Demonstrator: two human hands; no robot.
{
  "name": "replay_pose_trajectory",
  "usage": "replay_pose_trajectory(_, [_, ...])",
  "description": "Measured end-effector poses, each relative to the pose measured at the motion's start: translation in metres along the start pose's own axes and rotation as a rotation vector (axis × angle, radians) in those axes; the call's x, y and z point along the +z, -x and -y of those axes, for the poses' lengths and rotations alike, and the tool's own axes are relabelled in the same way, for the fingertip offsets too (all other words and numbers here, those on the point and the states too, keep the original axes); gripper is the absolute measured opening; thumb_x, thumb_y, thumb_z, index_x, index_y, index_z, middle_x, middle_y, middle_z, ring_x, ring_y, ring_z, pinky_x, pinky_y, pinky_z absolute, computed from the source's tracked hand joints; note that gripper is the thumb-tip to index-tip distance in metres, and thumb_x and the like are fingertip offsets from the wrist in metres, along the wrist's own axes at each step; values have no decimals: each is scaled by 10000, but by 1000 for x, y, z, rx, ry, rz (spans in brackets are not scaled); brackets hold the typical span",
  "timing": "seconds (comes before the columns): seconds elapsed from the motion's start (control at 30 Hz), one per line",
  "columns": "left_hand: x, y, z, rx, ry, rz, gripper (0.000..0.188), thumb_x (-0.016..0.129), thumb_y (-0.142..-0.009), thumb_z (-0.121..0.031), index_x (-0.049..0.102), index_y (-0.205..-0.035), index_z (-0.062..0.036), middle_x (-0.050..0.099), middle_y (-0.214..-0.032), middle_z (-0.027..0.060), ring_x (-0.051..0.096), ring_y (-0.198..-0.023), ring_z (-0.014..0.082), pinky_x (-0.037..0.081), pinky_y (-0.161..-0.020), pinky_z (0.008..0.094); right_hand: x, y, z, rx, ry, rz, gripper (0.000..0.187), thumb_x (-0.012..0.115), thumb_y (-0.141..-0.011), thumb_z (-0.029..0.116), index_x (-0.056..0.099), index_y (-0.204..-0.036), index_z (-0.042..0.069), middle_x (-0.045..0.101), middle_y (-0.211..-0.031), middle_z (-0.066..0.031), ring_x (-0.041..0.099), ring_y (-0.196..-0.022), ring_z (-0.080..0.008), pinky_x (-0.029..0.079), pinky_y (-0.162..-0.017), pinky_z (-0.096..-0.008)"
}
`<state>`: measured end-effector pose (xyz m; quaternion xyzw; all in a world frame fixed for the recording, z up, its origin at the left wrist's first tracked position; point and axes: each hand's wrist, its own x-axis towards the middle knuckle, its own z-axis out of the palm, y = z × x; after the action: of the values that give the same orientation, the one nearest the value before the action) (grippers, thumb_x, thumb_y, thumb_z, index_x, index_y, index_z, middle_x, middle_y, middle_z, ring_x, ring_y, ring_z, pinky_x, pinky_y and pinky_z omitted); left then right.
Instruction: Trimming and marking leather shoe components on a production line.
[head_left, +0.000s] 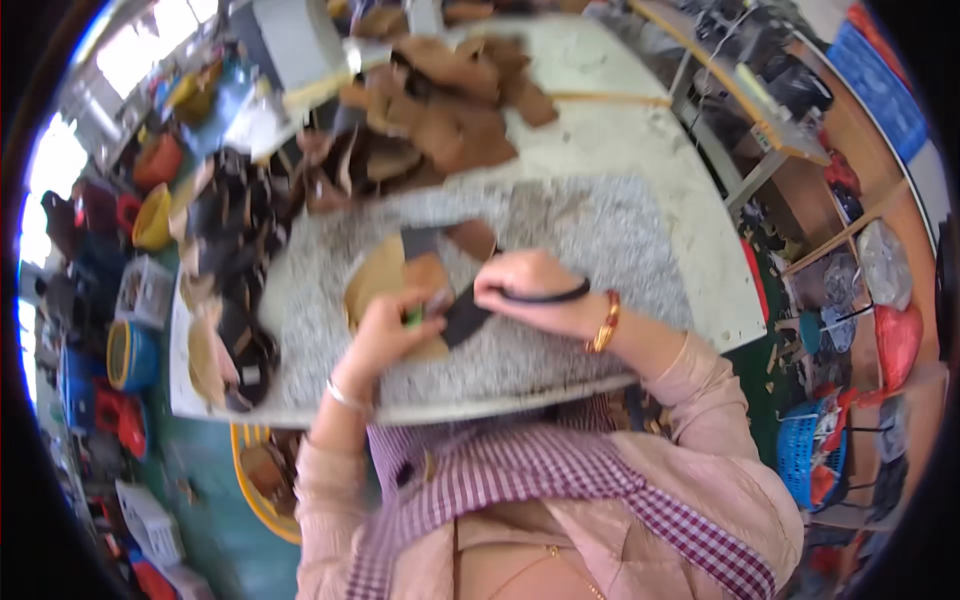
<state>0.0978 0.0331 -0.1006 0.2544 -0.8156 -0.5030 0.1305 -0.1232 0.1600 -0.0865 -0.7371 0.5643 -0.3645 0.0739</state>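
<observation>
A tan-and-brown leather piece (375, 275) with dark sections lies on the grey mottled work slab (610, 230). My left hand (390, 325) is at its near edge, thumb and fingers closed on a small object with a bit of green showing; its kind is unclear. A black strip (465, 318) runs between my two hands. My right hand (535, 285) is closed in a fist just to the right, gripping a slim black curved strip (550, 297) that sticks out toward the wrist. Whether the two black parts are one thing is hidden by the fingers.
Loose brown leather pieces (450, 110) are heaped at the back of the white table (600, 60). A row of stacked dark-and-tan pieces (235, 250) lines its left side. A yellow basket (245, 470) stands below at left; a blue basket (800, 450) at right.
</observation>
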Motion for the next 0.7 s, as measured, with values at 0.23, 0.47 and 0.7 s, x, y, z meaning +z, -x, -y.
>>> replay_pose_trajectory(0.23, [-2,1,15,-1,23,22,273,709,-823,-9,715,-1094,22,658,-862,-33,505,-696,48,424,-609,172,5,-7,1,158,-122,33,74,685,-833,103,690,-838,29,680,-773,-51,587,-627,-174,467,-608,-286])
replay_pose_trajectory(0.47, [3,4,14,-5,127,39,301,711,-807,3,711,-1108,20,666,-866,-21,510,-702,67,436,-633,199,12,-7,-4,135,-46,14,112,671,-842,141,682,-831,31,692,-772,-81,610,-622,-233,487,-611,-331])
replay_pose_trajectory(0.7, [1,-4,-7,139,34,7,261,724,-816,-32,720,-1073,11,693,-861,10,538,-705,100,463,-665,229,16,-3,0,97,98,-29,110,676,-834,154,658,-786,56,680,-754,-92,617,-632,-278,498,-609,-370])
